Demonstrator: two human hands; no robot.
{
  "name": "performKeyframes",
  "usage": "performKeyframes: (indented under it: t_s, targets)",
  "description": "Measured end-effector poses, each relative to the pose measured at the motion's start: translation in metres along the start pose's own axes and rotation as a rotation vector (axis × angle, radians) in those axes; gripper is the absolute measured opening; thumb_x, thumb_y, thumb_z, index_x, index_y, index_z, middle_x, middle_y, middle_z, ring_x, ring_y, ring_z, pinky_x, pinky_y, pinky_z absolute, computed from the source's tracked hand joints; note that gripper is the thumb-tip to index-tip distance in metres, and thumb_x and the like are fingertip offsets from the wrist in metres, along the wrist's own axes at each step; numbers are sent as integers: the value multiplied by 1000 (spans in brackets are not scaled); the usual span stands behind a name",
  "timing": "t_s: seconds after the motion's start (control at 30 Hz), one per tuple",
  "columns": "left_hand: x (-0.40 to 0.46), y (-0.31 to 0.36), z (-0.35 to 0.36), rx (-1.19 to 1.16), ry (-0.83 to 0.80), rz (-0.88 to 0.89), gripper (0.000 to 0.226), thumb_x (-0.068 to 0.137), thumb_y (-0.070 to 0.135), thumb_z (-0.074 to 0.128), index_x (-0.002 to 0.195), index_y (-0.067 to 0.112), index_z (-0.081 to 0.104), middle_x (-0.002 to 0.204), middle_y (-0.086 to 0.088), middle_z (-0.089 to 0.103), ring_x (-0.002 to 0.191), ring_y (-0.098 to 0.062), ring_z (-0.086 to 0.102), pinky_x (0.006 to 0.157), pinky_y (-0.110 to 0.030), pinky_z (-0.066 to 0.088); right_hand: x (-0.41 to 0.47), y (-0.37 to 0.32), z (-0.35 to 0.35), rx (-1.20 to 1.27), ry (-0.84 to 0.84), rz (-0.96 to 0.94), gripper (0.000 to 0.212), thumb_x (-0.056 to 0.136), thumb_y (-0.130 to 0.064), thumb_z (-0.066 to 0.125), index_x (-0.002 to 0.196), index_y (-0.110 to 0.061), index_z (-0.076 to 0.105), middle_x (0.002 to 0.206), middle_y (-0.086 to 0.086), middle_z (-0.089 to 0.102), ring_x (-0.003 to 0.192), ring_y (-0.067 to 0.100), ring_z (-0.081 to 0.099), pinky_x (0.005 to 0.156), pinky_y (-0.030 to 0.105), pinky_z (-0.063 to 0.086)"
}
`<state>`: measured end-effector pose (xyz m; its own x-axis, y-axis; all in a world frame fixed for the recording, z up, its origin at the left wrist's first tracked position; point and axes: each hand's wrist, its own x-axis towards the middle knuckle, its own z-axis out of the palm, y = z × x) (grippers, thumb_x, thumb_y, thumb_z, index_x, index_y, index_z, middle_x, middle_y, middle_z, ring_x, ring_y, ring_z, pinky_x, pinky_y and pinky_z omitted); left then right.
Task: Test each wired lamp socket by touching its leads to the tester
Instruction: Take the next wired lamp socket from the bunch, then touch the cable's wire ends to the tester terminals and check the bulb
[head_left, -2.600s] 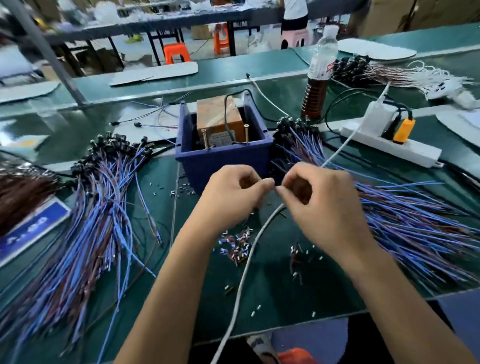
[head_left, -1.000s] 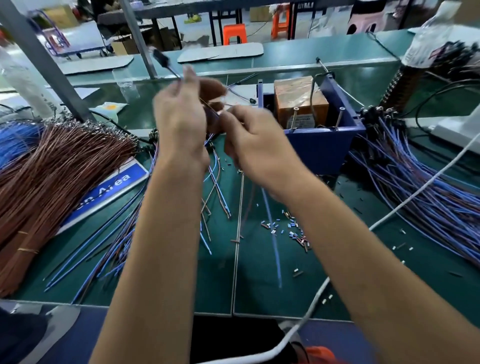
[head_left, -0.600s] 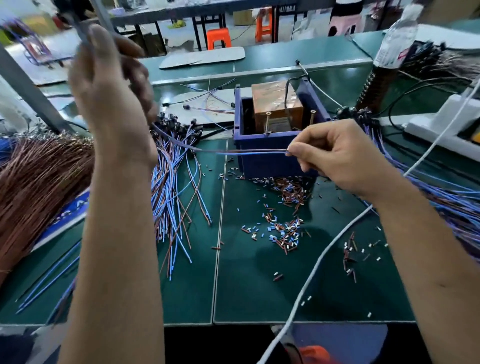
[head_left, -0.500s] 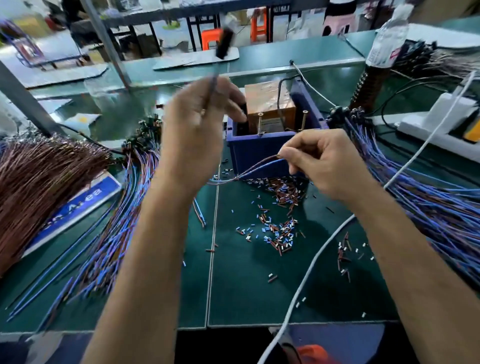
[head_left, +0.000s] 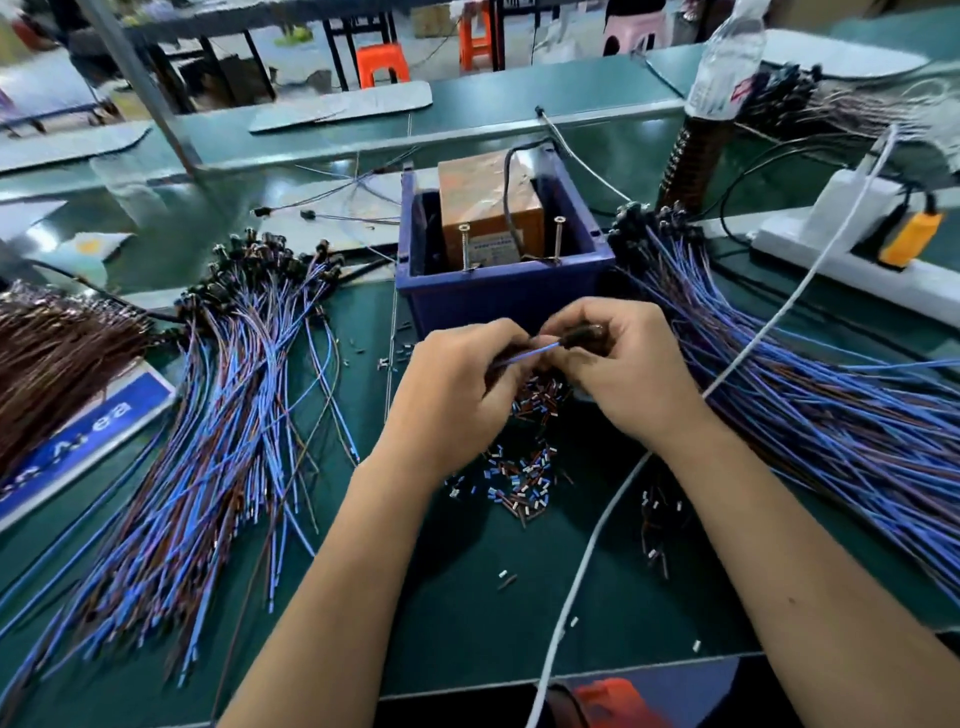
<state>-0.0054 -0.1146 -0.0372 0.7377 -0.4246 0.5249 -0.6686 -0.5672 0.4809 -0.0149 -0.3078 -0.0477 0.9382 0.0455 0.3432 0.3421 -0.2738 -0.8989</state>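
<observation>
Centre of the green desk (head_left: 457, 597): the left hand (head_left: 457, 384) and right hand (head_left: 623, 374) meet just in front of the tester (head_left: 498, 249) — a blue bin with a brown transformer block and 2 upright screw contacts. The right hand's fingers are curled round a dark lamp socket (head_left: 584, 332); the left hand pinches its blue lead (head_left: 524, 354), which runs between the 2 hands. The leads are not touching the screws. At 9 o'clock lies a pile of blue-and-brown wired sockets (head_left: 228, 405); at 3 o'clock, a second pile (head_left: 810, 405). Cut insulation scraps (head_left: 519, 483) are scattered under the hands. A white cable (head_left: 597, 530) crosses toward a power strip (head_left: 852, 265) at 2 o'clock.
</observation>
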Motion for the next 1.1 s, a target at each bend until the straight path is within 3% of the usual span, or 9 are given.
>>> performKeyframes:
  t_s: [0.07, 0.2, 0.4, 0.47, 0.57, 0.67, 0.77, 0.9, 1.1]
  targets:
    - [-4, -1, 2, -30, 13, -14, 16, 87, 8, 63, 97, 15, 73, 79, 2, 70, 73, -21, 66, 66, -41, 52, 0, 1, 0, 8, -7, 32, 22, 92, 1, 72, 89, -20, 77, 65, -12, 70, 53, 2, 57, 53, 19, 46]
    - [-4, -4, 3, -142, 42, -87, 19, 87, -1, 66, 90, 17, 74, 73, 6, 69, 69, -17, 65, 66, -36, 52, -1, -3, 1, 42, -20, 40, 15, 97, 0, 68, 101, -13, 74, 74, 2, 74, 53, 9, 56, 50, 24, 48]
    - [-4, -9, 1, -272, 100, -251, 24, 92, 9, 66, 73, 21, 68, 65, 13, 66, 57, -3, 53, 56, -16, 36, 0, -5, -7, 61, 160, 13, 11, 97, -6, 71, 98, -16, 75, 79, 3, 78, 49, 14, 55, 47, 27, 50]
    - [-4, -11, 0, -339, 127, -288, 22, 93, 14, 65, 73, 22, 69, 69, 9, 70, 60, -10, 57, 57, -27, 42, -1, -5, -9, 41, 179, -5, 2, 96, -15, 75, 97, -15, 76, 76, 2, 77, 48, 11, 58, 47, 25, 49]
    - [-3, -10, 1, -399, 114, -300, 19, 93, 17, 65, 76, 24, 71, 71, 6, 73, 67, -26, 63, 63, -38, 49, -3, -5, -1, -71, 124, -27, 13, 98, -30, 73, 87, -23, 77, 68, -11, 72, 51, 4, 59, 52, 17, 45]
    - [-3, -8, 3, -427, 77, -302, 19, 93, 18, 65, 76, 26, 72, 72, 4, 74, 68, -32, 64, 65, -47, 52, -4, -8, 7, -8, 53, -39, 17, 100, -27, 70, 84, -27, 75, 59, -20, 64, 48, 0, 56, 52, 10, 40]
    - [-4, -9, 5, -416, 55, -292, 17, 92, 18, 65, 78, 23, 73, 72, 3, 74, 67, -32, 64, 62, -46, 51, -5, -8, 10, 22, 37, -40, 18, 97, -18, 73, 82, -28, 74, 56, -22, 62, 49, -2, 56, 53, 6, 39]
    - [-4, -7, 6, -425, 42, -295, 17, 92, 18, 65, 79, 23, 74, 73, 5, 75, 64, -14, 63, 62, -34, 48, -5, -8, 12, 85, 66, -12, 20, 95, -15, 74, 79, -27, 74, 56, -20, 61, 50, -1, 55, 53, 8, 40]
    - [-3, 0, 10, -497, 105, -287, 15, 95, 16, 66, 82, 19, 74, 74, 2, 75, 73, -24, 71, 73, -42, 58, -7, -10, 14, 218, 107, -9, 13, 96, -14, 73, 84, -20, 74, 55, -12, 61, 44, 1, 48, 45, 12, 37]
